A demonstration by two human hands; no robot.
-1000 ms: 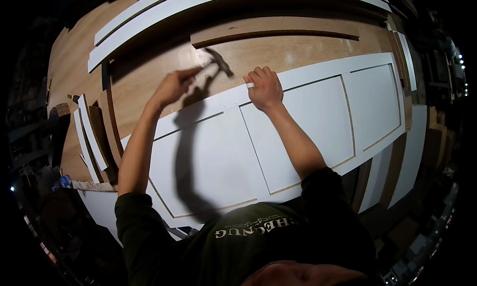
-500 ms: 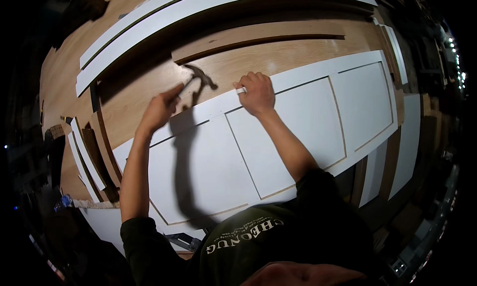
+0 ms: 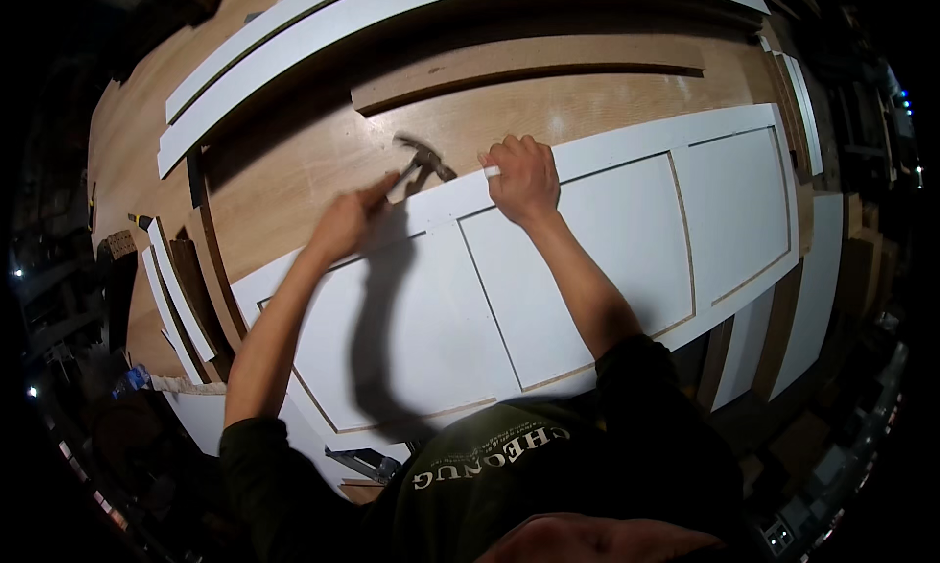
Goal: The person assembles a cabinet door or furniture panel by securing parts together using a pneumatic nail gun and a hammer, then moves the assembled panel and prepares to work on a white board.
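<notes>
At the far left of the table [image 3: 294, 162], slim white strips [image 3: 181, 289] with brown edges lie side by side, and just beyond their upper ends is a yellow-and-black tool [image 3: 140, 219], too small to identify surely.

Next comes the left hand [image 3: 348, 220], clamped on the handle of a claw hammer [image 3: 426, 160]. The hammer's head is close to the upper edge of the white framed panel [image 3: 578, 259]; I cannot tell whether it touches. Below, a grey metal tool [image 3: 367, 462] shows partly beside the person's shirt.

The panel spans the middle of the view, lying along the near side of the table. By my judgement, its assembly is well advanced: a border and 2 dividers already mark out 3 fields. The upper edge between the 2 hands appears to be the part being worked. No nail is discernible there, so how much fastening is done or left cannot be told.

The right hand [image 3: 526, 179] is at that upper edge, fingers curled together, with a small white band or piece [image 3: 492, 171] at them; I cannot tell whether it grips anything.

Beyond the panel lie a brown wooden board [image 3: 529, 59] and long white boards [image 3: 294, 54]. At the right, another white board [image 3: 813, 289] is near the panel's end.
</notes>
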